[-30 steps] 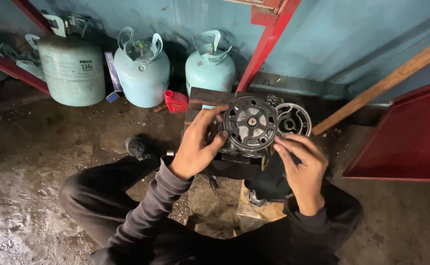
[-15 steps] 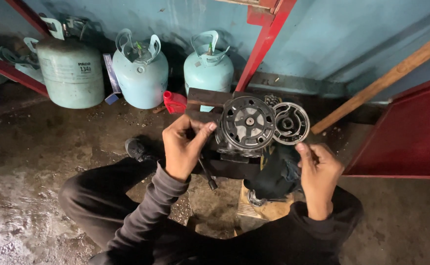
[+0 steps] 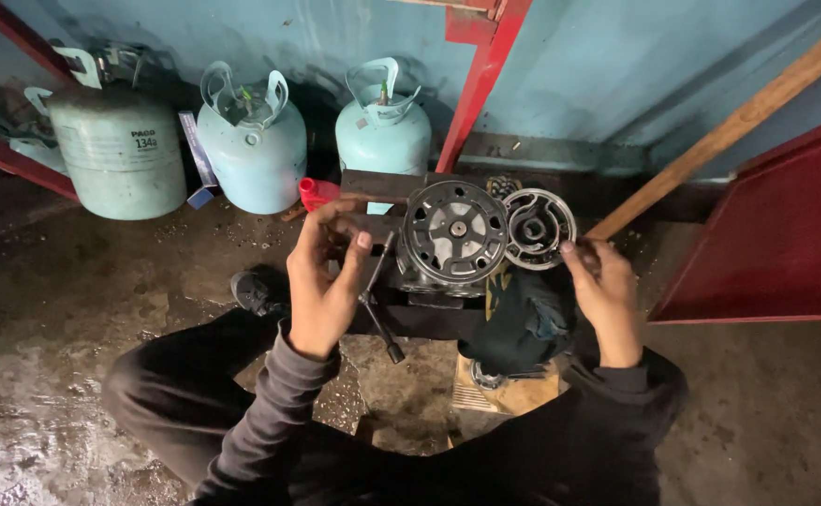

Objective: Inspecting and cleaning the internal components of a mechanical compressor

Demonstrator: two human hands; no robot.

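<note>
While the person crouches over the stained concrete floor point(image 3: 73, 309), the left hand point(image 3: 321, 281) curls loosely around the upper end of a slim dark metal ratchet handle point(image 3: 379, 300), thumb and fingers closed on it, and the tool slants down to a small knob at its lower end. Just beside that hand, a round grey metal compressor pulley with spokes and a central hub point(image 3: 455, 232) sits face-up on a dark machine body. The right hand point(image 3: 602, 295) has its fingertips pinched on the rim of a smaller silver ring-shaped clutch plate point(image 3: 539, 228), which lies touching the pulley's right edge; the rest of that grip is open. A crumpled dark cloth point(image 3: 523, 323) hangs below the pulley, between the two hands. Against the blue wall point(image 3: 616, 66) stand three pale green gas cylinders point(image 3: 251, 150), well apart from the hands, with a red steel post point(image 3: 480, 84) leaning beside them.
</note>
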